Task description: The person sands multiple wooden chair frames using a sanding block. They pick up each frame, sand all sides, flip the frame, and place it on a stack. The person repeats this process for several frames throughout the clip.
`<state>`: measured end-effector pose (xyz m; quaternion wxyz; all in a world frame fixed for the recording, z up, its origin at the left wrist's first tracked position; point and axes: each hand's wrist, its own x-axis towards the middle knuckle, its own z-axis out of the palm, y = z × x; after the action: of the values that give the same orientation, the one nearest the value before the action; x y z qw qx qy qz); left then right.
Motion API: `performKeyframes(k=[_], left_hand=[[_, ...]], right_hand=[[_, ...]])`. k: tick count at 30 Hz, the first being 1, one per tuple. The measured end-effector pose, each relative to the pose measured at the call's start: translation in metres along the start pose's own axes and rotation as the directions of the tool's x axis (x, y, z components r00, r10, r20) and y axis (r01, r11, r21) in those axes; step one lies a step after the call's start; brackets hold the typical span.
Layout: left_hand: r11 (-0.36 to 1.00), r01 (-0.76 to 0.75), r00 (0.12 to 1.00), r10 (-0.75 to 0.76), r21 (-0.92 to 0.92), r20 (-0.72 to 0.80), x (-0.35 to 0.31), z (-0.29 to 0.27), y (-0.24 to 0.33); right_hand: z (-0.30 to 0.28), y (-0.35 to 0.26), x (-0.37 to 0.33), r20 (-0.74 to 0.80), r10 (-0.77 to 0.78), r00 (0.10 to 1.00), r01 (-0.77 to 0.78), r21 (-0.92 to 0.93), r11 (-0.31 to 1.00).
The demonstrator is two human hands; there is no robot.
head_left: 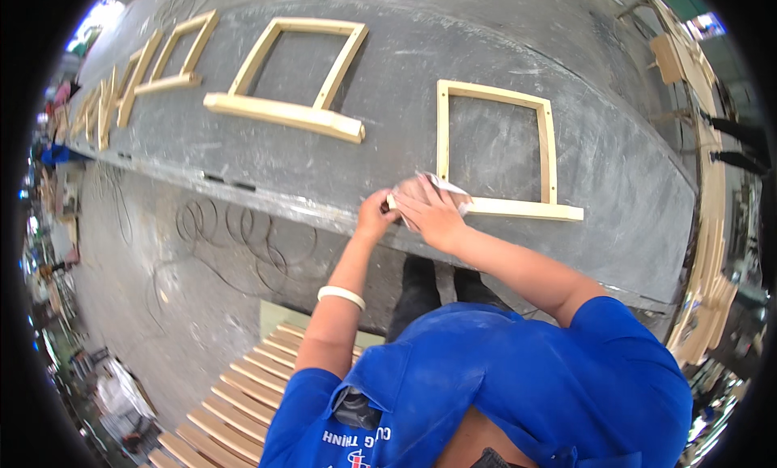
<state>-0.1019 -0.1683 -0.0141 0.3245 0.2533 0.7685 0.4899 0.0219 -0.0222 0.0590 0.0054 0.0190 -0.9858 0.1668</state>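
Note:
A pale wooden frame (526, 208) lies on the grey tabletop near its front edge, its long bar nearest me. My left hand (375, 218) is closed around the left end of that bar, fingertips curled at its tip. With fingers laid over it, my right hand (433, 217) presses a brownish, white-edged sheet (411, 189), which looks like sandpaper, onto the bar beside the left hand. The sheet wraps over the bar and hides part of it and the lower left corner joint.
Another wooden frame (283, 115) lies to the left on the long grey table (405, 55), with several more beyond it. Coiled cable (243, 229) lies on the floor. Wooden slats (235, 411) are laid out at lower left. Long boards (702, 298) stand along the right side.

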Motion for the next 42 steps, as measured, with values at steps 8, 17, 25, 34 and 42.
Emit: performKeyframes(k=[8,17,25,34,42], left_hand=[[0.981,-0.04,0.997,0.053,0.192,-0.063,0.005,0.002,-0.001],[0.997,0.074,0.994,-0.076,0.029,0.077,0.002,0.005,0.021],[0.988,-0.003,0.993,0.021,0.153,-0.119,-0.005,0.022,0.014],[0.997,-0.081,0.936,0.083,0.02,-0.342,-0.026,0.002,0.138],[0.81,-0.122,0.901,-0.152,-0.574,-0.407,-0.06,0.008,0.271]], right_hand=[[0.0,-0.01,0.008,-0.061,0.011,0.998,-0.006,0.074,0.997],[-0.064,0.078,-0.108,-0.301,0.428,0.852,-0.457,-0.031,0.889],[-0.087,0.242,-0.274,0.308,0.949,0.064,-0.489,0.839,-0.24],[-0.185,0.229,-0.265,0.292,0.905,0.309,-0.143,0.955,-0.26],[-0.298,0.214,-0.258,0.043,0.941,0.337,-0.068,0.997,-0.022]])
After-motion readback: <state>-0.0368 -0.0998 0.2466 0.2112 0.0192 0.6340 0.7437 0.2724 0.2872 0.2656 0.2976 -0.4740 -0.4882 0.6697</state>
